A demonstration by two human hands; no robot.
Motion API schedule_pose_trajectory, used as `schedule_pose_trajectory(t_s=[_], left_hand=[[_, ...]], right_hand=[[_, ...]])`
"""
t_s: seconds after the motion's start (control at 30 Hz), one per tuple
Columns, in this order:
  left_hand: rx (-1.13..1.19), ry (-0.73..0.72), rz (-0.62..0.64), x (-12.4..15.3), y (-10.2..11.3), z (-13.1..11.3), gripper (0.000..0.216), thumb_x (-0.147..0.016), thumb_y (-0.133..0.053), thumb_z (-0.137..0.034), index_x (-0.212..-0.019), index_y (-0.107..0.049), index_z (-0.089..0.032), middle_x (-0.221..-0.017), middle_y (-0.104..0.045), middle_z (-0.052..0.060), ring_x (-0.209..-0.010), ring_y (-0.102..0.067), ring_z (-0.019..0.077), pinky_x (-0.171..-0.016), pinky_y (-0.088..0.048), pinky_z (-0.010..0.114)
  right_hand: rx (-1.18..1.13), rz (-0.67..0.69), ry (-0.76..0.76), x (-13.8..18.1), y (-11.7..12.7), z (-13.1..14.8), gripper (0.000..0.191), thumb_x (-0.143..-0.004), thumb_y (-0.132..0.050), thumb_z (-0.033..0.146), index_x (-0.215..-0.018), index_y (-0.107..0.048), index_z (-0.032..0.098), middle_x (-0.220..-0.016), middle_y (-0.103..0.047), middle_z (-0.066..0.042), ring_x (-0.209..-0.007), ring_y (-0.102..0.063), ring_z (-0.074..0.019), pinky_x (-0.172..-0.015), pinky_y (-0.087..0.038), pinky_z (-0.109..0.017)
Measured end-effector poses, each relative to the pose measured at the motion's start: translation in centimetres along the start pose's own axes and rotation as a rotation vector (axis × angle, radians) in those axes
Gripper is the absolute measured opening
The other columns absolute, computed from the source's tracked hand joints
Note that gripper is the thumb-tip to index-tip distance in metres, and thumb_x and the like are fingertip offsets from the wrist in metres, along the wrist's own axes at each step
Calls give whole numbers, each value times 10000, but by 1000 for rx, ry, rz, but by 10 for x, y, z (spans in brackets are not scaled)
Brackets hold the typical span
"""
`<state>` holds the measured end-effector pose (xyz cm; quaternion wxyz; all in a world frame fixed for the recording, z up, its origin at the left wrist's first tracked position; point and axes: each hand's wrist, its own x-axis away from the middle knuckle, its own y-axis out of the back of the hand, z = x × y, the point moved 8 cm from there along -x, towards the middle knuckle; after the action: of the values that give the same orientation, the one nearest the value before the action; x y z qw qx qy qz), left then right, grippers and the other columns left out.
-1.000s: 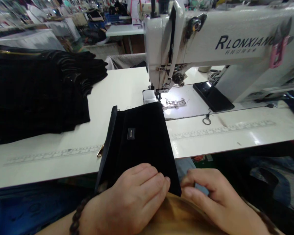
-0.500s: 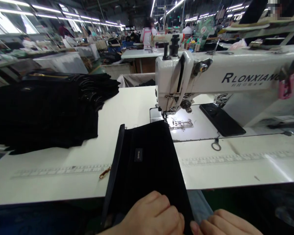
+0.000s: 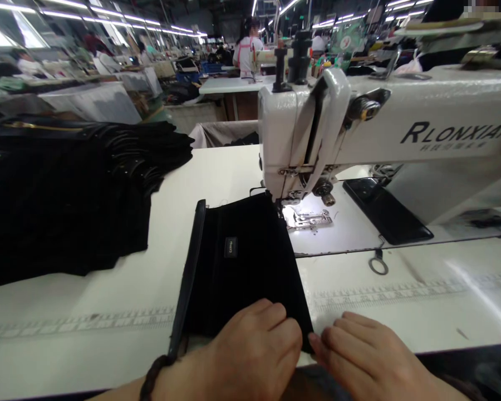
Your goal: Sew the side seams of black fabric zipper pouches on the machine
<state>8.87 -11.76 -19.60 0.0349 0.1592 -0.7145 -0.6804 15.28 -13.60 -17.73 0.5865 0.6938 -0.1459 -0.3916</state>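
Note:
A black velvet pouch (image 3: 242, 267) with a small label and a zipper edge on its left lies flat on the white table (image 3: 108, 312). Its far end sits under the presser foot of the white sewing machine (image 3: 359, 128). My left hand (image 3: 250, 356), with a bead bracelet on the wrist, rests curled on the pouch's near edge, fingers pressing it down. My right hand (image 3: 367, 362) pinches the near right corner of the pouch with its fingertips.
A tall stack of black fabric pieces (image 3: 62, 189) fills the table's left side. A black phone (image 3: 386, 211) lies on the machine bed, a metal ring (image 3: 378, 263) near it. Rulers are printed along the table front. Other workers and tables stand far behind.
The pouch has slid forward so its far end is now under the presser foot. Both hands have moved up onto the table edge with it.

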Motion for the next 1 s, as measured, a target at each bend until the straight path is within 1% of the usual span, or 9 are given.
schedule_pose_trajectory(t_s=[0.1,0.23,0.33,0.47,0.57,0.67,0.77,0.9,1.0], left_hand=[[10,-15,10,-4,-1,12,120,-832,-440,-128,-831,-559,-117,-803,-574,33,-721,-496,172,-649,-449,322],[57,-58,-16,-8,-3,28,125,-813,-423,-103,-850,-542,-103,-777,-560,42,-699,-491,176,-639,-453,330],[57,-42,-40,-12,-1,43,184,-823,-362,-64,-850,-538,-108,-754,-559,42,-676,-489,167,-625,-451,312],[62,-38,-97,-17,2,58,237,-819,-319,-54,-838,-551,-98,-724,-552,48,-645,-483,171,-602,-451,311],[75,-58,-138,-21,1,69,247,-824,-320,-46,-830,-564,-82,-706,-541,46,-633,-471,163,-616,-450,298],[111,-77,-159,-24,-1,79,223,-836,-357,-46,-832,-579,-63,-696,-536,39,-641,-464,150,-669,-451,286],[114,-86,-170,-27,-3,90,209,-847,-382,-45,-863,-589,-57,-729,-553,41,-690,-475,149,-744,-446,284],[75,-101,-203,-30,-3,104,234,-863,-361,-59,-868,-595,-65,-733,-559,41,-690,-469,151,-756,-445,290],[57,-118,-185,-34,-6,114,190,-855,-405,-80,-869,-595,-75,-740,-568,32,-680,-463,150,-727,-447,274]], right_hand=[[-84,63,12,-7,-9,-10,446,-872,-202,5,-730,-600,146,-655,-584,-27,-582,-511,-152,-583,-412,-300],[-260,148,-9,-20,-24,-28,249,-779,-395,0,-755,-596,144,-676,-572,-15,-613,-496,-152,-610,-404,-287],[-346,240,-40,-31,-35,-40,166,-723,-505,5,-675,-575,148,-648,-558,1,-579,-481,-128,-553,-376,-251],[-417,375,-199,-45,-46,-64,175,-763,-539,35,-647,-599,151,-640,-568,9,-568,-507,-99,-512,-351,-214],[-425,430,-241,-54,-49,-75,161,-784,-550,81,-653,-616,148,-652,-580,3,-577,-523,-97,-520,-349,-211],[-435,408,-238,-59,-52,-83,167,-793,-540,89,-649,-606,142,-640,-562,7,-554,-500,-89,-493,-322,-213],[-443,308,-219,-60,-55,-90,204,-835,-482,120,-668,-597,142,-644,-538,2,-553,-470,-93,-496,-306,-228],[-285,140,-137,-61,-56,-93,294,-888,-380,146,-686,-594,131,-603,-501,-11,-521,-397,-119,-487,-247,-280],[-182,72,-71,-62,-55,-92,311,-902,-333,133,-744,-599,112,-602,-501,-14,-514,-369,-127,-486,-230,-291]])
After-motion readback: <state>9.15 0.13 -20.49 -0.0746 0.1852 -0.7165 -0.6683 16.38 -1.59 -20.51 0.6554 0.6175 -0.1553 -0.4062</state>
